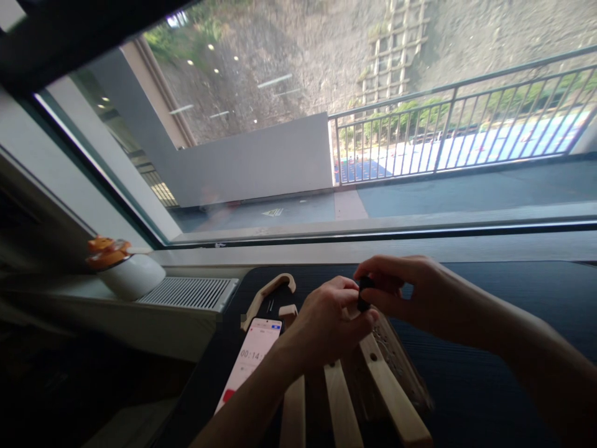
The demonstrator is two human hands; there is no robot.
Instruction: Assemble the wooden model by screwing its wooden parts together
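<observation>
My right hand (pixel 403 283) pinches a small black round piece (pixel 364 294) between thumb and fingers. Close against it, my left hand (pixel 329 314) is closed around the far end of a pale wooden bar (pixel 394 389). Where the black piece meets the wood is hidden by my fingers. The bar has a dark hole below my left thumb and runs toward me. Beside it lie a second wooden bar (pixel 342 404) and a third wooden bar (pixel 293 410), partly under my left forearm. A brownish patterned tray-like piece (pixel 403 361) sits beneath the bars.
A phone (pixel 254 361) showing a running timer lies left of my forearm on the dark table (pixel 471 292). Beyond it are a hooked wooden piece (pixel 265 292) and small metal pins (pixel 270 305). A white pot with an orange figure (pixel 133 274) stands on the sill by the window.
</observation>
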